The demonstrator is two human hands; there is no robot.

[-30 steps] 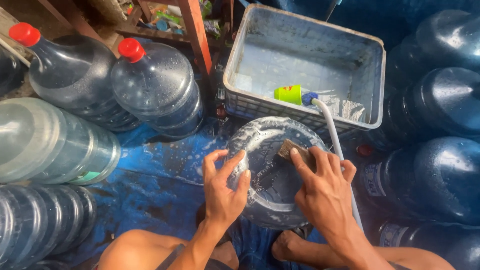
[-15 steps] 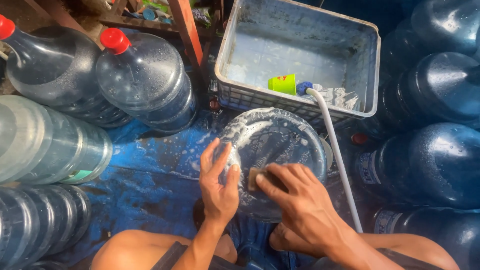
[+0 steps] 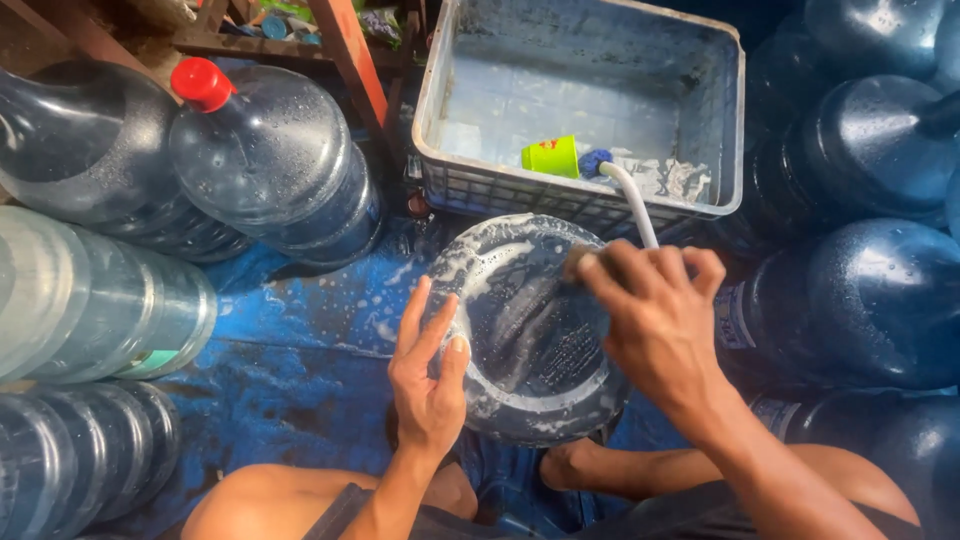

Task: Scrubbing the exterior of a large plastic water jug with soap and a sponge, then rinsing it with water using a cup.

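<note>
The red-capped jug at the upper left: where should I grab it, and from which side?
Probably at the neck just below the red cap, coming from above on the cap's side. The red-capped jug lies tilted with that narrow end free, while its wet, rounded body looks too broad and slick, and other jugs press against its left side.

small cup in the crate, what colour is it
Bright green cup, seen in the head view.

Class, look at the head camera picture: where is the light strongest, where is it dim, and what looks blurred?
Head view: light is strongest inside the grey crate; the blue jugs on the right sit in deep shade with small wet glints; the soapy jug shows pale foam streaks; the right hand looks slightly soft, the left hand sharper.
</note>
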